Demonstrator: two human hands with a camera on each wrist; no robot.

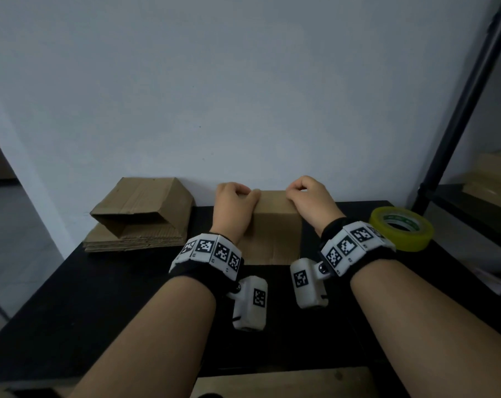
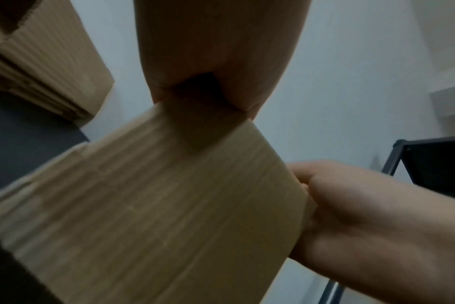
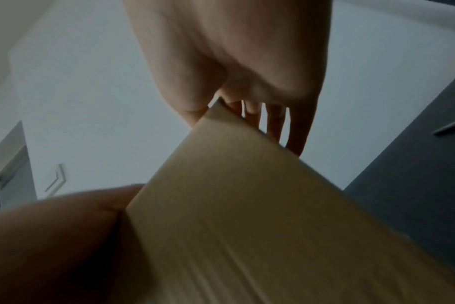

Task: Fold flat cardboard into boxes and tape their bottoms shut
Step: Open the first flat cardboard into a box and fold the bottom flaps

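Cardboard box (image 1: 272,228) stands on the black table (image 1: 100,297) by the wall, gripped along its top edge by both hands: left hand (image 1: 235,201) curled over the left corner, right hand (image 1: 311,199) pinching the right. Yellow tape roll (image 1: 401,228) lies nearby, right; flat cardboard stack (image 1: 134,237) left.

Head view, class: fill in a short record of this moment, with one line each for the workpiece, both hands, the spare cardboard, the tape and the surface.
workpiece: cardboard box, standing on the table
left hand: left hand grips the box's top left edge
right hand: right hand grips the top right edge
spare cardboard: stack of flat cardboard, left of the box
tape: yellow tape roll, lying at right, untouched
surface: black table
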